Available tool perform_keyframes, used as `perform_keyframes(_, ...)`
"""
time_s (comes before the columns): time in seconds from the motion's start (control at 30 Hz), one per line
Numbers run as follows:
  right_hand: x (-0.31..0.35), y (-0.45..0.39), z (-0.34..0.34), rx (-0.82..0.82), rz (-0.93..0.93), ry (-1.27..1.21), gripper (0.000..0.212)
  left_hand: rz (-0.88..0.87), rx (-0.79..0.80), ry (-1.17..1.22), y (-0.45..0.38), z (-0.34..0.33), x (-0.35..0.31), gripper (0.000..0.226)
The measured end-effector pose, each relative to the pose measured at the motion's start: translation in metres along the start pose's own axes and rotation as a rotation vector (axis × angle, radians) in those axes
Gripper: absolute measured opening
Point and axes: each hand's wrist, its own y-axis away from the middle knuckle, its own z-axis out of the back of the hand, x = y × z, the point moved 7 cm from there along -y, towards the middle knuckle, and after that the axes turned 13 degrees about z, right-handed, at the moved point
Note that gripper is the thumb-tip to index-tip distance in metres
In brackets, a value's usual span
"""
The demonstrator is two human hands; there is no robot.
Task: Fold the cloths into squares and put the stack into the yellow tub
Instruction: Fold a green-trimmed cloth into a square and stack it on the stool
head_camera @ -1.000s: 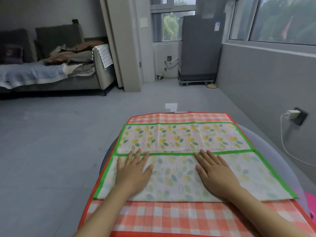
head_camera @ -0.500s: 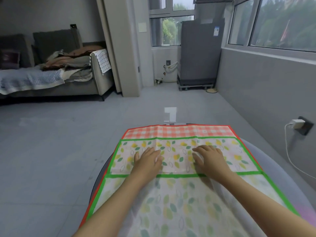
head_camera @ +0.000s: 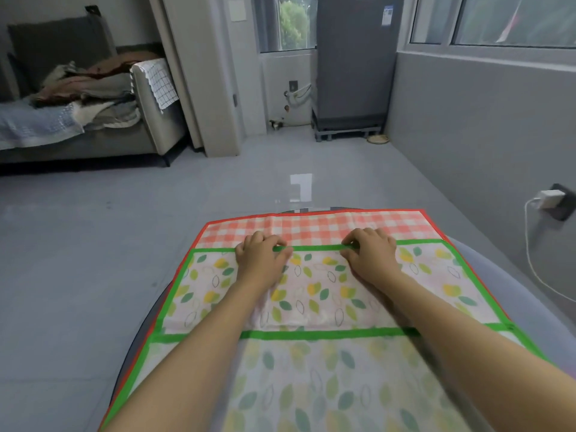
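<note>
Since earlier frames both hands advanced to the far green hem. Left hand [head_camera: 260,258] and right hand [head_camera: 369,255] each pinch leaf-print cloth [head_camera: 314,294], lying crosswise atop checked cloth [head_camera: 311,227] on the bench.

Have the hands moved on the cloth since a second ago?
Yes. Both the left hand and right hand moved away from the person, from the near green fold line to the leaf cloth's far green edge.

We see a thin, matt leaf-print cloth [head_camera: 311,294] with a smooth green border, lying on a matt red-checked cloth [head_camera: 311,227]. The grey floor [head_camera: 93,244] is smooth tile, glossy enough to mirror the window.
</note>
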Motion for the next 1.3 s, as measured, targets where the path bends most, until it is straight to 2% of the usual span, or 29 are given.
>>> perform_keyframes(0.17,0.004,0.019,0.024,-0.054,-0.003,-0.026,0.014,0.018,-0.081,0.148,0.025,0.023,0.0,0.015)
perform_keyframes(0.33,0.033,0.041,0.083,-0.147,0.069,-0.043,0.014,-0.039,-0.102,0.2,0.055,0.081,-0.022,0.014)
perform_keyframes(0.53,0.076,0.085,0.156,-0.192,0.172,0.014,0.012,-0.057,-0.051,0.206,0.116,0.15,-0.036,0.016)
perform_keyframes(0.67,0.102,0.123,0.186,-0.116,0.203,0.049,0.011,-0.081,0.035,0.187,0.16,0.179,-0.035,0.009)
perform_keyframes(0.77,0.114,0.157,0.194,-0.067,0.211,0.052,0.01,-0.113,0.089,0.148,0.192,0.188,-0.027,0.015)
perform_keyframes(0.87,0.12,0.193,0.188,0.015,0.195,0.011,0.009,-0.127,0.138,0.11,0.232,0.188,-0.017,0.006)
perform_keyframes(1.07,0.123,0.253,0.163,0.154,0.201,0.004,0.013,-0.11,0.215,0.058,0.292,0.162,0.005,0.009)
perform_keyframes(1.3,0.114,0.284,0.125,0.312,0.239,-0.05,0.018,-0.048,0.36,0.028,0.314,0.12,0.032,0.013)
